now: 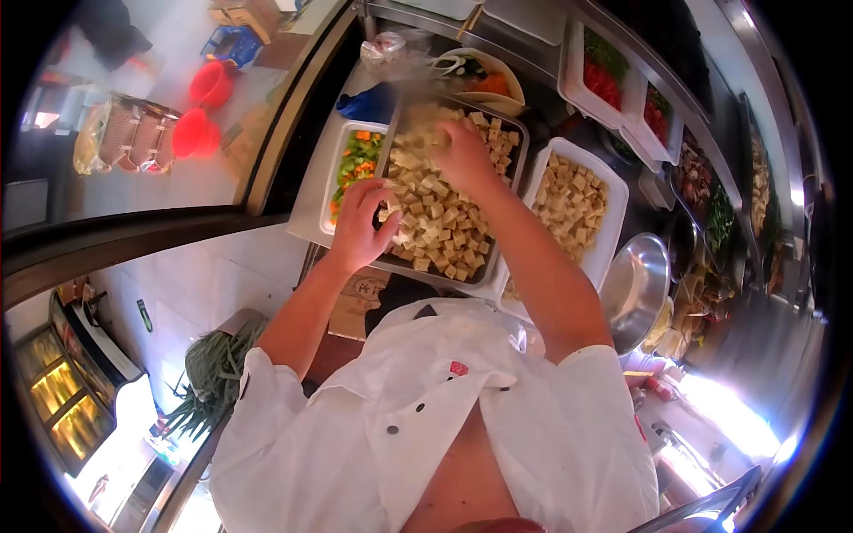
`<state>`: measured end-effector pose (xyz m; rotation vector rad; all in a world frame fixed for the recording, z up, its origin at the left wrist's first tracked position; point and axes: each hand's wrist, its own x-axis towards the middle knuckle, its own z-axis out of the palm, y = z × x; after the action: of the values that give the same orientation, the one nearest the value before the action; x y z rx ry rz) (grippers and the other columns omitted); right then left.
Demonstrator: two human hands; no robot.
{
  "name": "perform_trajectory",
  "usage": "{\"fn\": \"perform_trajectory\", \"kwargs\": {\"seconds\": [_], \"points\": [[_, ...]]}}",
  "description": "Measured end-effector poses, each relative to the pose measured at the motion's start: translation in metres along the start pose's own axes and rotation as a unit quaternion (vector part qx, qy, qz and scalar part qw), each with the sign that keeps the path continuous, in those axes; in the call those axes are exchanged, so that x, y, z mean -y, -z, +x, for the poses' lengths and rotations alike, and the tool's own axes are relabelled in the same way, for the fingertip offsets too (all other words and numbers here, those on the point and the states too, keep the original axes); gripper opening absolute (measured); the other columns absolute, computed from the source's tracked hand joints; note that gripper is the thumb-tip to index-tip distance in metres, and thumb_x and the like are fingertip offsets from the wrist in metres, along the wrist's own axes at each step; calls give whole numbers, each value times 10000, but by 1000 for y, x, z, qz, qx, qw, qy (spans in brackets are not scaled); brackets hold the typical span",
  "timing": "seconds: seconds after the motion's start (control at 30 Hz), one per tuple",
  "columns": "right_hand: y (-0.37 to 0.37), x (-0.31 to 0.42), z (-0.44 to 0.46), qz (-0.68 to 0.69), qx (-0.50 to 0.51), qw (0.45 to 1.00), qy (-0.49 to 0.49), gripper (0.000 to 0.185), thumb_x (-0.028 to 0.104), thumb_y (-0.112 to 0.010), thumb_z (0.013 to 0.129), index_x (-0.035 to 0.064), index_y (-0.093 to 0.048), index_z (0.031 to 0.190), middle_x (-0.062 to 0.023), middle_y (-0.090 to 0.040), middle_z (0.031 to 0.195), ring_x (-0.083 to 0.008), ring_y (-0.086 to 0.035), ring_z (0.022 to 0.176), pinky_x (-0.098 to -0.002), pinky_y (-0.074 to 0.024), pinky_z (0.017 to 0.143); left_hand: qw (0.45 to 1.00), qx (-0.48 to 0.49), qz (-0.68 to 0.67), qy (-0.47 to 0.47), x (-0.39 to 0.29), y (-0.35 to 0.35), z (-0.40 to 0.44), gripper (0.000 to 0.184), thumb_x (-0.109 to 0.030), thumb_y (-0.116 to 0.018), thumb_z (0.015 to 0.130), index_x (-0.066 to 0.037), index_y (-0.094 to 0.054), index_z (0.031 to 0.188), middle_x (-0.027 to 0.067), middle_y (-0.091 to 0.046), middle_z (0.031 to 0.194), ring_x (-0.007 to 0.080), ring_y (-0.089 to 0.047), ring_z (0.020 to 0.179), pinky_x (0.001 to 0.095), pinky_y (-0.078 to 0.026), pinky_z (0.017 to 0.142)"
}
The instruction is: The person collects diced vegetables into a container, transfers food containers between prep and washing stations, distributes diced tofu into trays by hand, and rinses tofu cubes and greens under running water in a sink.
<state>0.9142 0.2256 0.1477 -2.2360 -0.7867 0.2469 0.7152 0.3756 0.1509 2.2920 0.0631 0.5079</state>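
A metal tray (526, 147) holds a heap of pale brown cubes (435, 222). My left hand (360, 226) is over the tray's left side, its fingers curved around a few cubes at their tips. Over the upper part of the heap is my right hand (464, 153), fingers pointing down among the cubes; a blurred, pale patch beside them hides what they hold, if anything. Left of the tray stands a white container (328, 191) of diced orange and green vegetables (357, 167). To the right, a white tray (619, 200) carries more cubes (570, 204).
A steel bowl (635, 289) stands at the right. Behind the tray are a white bowl (517, 105) with food and a blue object (367, 102). White containers (573, 71) of red and green food sit at the upper right. Green leafy stalks (213, 364) lie lower left.
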Motion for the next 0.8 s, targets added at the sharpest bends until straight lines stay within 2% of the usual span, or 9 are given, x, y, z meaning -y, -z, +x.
{"fn": "perform_trajectory", "kwargs": {"seconds": [0.07,0.17,0.27,0.37,0.47,0.63,0.67,0.73,0.8], "points": [[-13,0,14,-42,-8,998,43,439,213,-790,780,84,-673,1183,-159,-594,1152,-350,-564,1138,-449,-462,979,1000,-4,1,-4,1,0,3,350,-105,-760,813,-56,-623,1132,160,-595,1227,366,-560,1149,445,-452,987],[-29,-5,28,-89,69,994,-15,462,211,-788,782,74,-667,1206,-177,-570,1214,-368,-526,1207,-455,-423,1039,1000,-9,-1,-18,-4,0,9,382,-88,-768,788,-55,-609,1134,161,-592,1206,374,-560,1128,450,-459,970],[-37,-19,32,-112,28,991,66,479,217,-790,781,90,-664,1226,-196,-546,1251,-376,-530,1206,-455,-442,1024,999,-21,-10,-33,-3,-1,13,399,-72,-770,775,-55,-601,1137,161,-590,1196,375,-560,1116,453,-463,960],[-14,-12,17,-57,55,996,-42,422,274,-771,809,120,-694,1194,-201,-572,1248,-359,-607,1081,-450,-503,935,999,-25,-11,-19,5,-1,8,393,-71,-763,781,-57,-599,1138,160,-590,1198,373,-559,1117,452,-465,957],[29,13,-2,-41,92,988,-114,388,201,-739,829,97,-683,1198,-226,-543,1269,-396,-554,1190,-445,-474,991,999,2,32,-23,14,-3,6,412,-119,-755,805,-53,-600,1180,166,-579,1234,382,-550,1148,459,-470,960],[58,21,-61,39,62,996,-55,320,132,-644,881,89,-686,1195,-206,-566,1217,-371,-615,1088,-406,-494,947,994,64,87,-24,21,-21,35,442,-147,-723,863,-33,-579,1265,181,-562,1319,394,-524,1237,465,-443,1034],[61,27,-72,40,93,991,-85,321,118,-636,881,93,-686,1197,-200,-567,1203,-367,-618,1075,-408,-499,935,993,70,96,-19,21,-24,42,436,-140,-719,864,-31,-580,1263,184,-565,1315,397,-523,1237,462,-443,1035],[67,44,-97,46,155,976,-147,328,90,-619,881,100,-684,1203,-188,-569,1174,-360,-624,1049,-411,-509,909,997,34,63,-34,14,-25,46,375,-101,-704,858,-26,-600,1210,185,-602,1247,403,-560,1161,462,-469,968],[37,29,-121,25,146,985,-93,348,47,-589,888,113,-678,1217,-176,-564,1154,-360,-631,1009,-419,-524,875,999,19,30,-41,7,-25,45,336,-86,-701,855,-25,-613,1174,180,-621,1200,403,-579,1113,466,-480,929]]}}
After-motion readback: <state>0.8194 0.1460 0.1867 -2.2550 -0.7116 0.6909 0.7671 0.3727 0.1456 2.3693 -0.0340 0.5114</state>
